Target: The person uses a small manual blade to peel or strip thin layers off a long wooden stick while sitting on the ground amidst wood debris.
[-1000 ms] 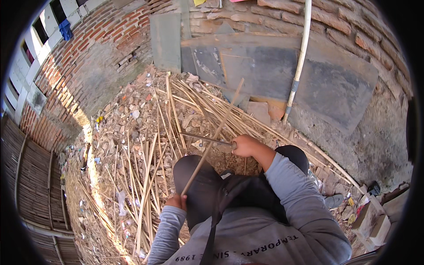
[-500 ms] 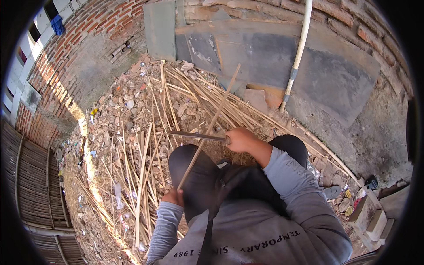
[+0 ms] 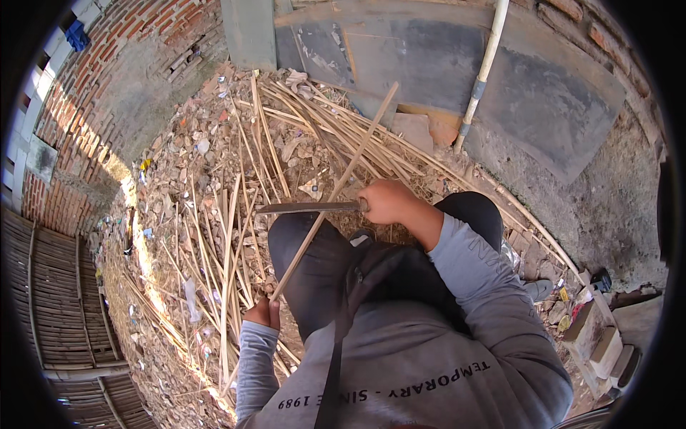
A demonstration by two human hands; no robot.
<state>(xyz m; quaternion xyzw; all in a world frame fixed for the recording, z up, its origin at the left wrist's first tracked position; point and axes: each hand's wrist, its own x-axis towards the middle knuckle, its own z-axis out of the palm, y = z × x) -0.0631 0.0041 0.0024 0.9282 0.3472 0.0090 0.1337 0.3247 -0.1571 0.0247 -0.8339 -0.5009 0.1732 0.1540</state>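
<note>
My left hand is closed round the near end of a long bamboo strip, which slants away up and to the right past my knee. In my right hand is the handle of a machete. Its flat dark blade points left and crosses the strip just above my left knee; whether the edge touches the strip, I cannot tell. Beyond the knees lies a bundle of bamboo strips, and more loose strips lie to the left of my left leg.
Rubble and litter cover the ground. Dark sheets lean on the brick wall behind a white pipe. A woven bamboo panel stands at left; brick-like blocks and a pale pole lie at right.
My left hand has shifted a little left and down, with the strip. The machete blade has come nearer to my body and shows more of its flat side. The view has tilted slightly.
</note>
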